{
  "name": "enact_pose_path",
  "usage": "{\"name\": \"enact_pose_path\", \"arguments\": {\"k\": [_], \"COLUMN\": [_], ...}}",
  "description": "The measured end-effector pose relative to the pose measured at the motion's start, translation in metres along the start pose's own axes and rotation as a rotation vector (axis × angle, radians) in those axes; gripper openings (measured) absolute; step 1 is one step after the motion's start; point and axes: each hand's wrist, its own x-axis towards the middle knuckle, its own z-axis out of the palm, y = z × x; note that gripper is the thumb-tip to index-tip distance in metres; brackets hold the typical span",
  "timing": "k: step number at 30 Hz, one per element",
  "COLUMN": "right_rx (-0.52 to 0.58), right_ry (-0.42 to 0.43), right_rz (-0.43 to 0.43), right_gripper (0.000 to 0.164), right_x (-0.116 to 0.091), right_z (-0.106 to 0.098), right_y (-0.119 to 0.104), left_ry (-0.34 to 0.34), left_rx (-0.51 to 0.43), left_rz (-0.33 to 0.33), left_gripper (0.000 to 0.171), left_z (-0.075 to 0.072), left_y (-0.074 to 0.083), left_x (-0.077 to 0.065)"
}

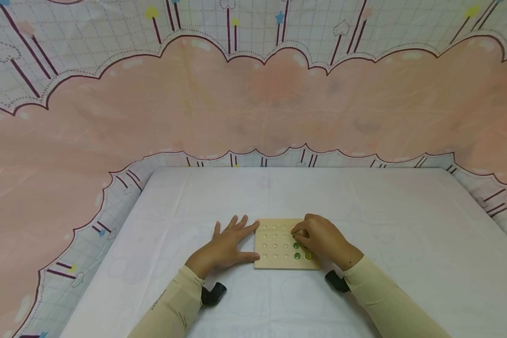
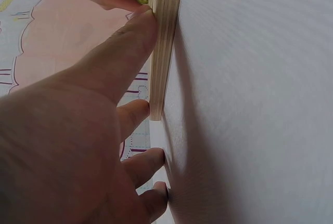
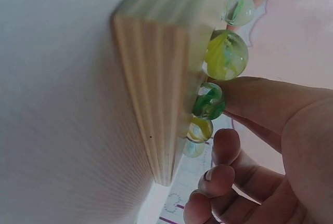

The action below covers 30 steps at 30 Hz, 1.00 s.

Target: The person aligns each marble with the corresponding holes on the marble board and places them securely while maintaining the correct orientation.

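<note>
A square wooden board with rows of round hollows lies flat on the white table. My left hand is spread beside it, thumb and index fingertips touching its left edge. Over the board's right side is my right hand, its thumb and index finger pinching a green marble. Below those fingertips, a green marble and another green marble sit in hollows, with a yellow marble near the corner. The right wrist view shows several glass marbles along the board, including a yellow one; the pinching fingertips are partly hidden there.
The white tabletop stretches around the board on all sides. Behind it hangs a peach and white patterned cloth. A black wrist device sits at the left cuff, and another black device at the right one.
</note>
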Motion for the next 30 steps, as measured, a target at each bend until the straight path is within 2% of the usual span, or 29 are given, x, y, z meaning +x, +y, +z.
{"name": "enact_pose_path", "arguments": {"k": [12, 20, 30], "right_rx": [0.075, 0.017, -0.010], "right_ry": [0.021, 0.093, 0.143], "right_rz": [0.063, 0.013, 0.034], "right_gripper": [0.018, 0.016, 0.018], "right_x": [-0.004, -0.010, -0.014], "right_z": [-0.009, -0.022, -0.030], "right_y": [0.002, 0.009, 0.021], "left_ry": [-0.007, -0.005, -0.002], "left_rx": [0.004, -0.006, -0.009], "left_rz": [-0.016, -0.015, -0.012], "left_gripper": [0.087, 0.087, 0.087], "left_z": [-0.001, -0.001, -0.002], "left_y": [0.003, 0.002, 0.003], "left_x": [0.000, -0.001, -0.002]}}
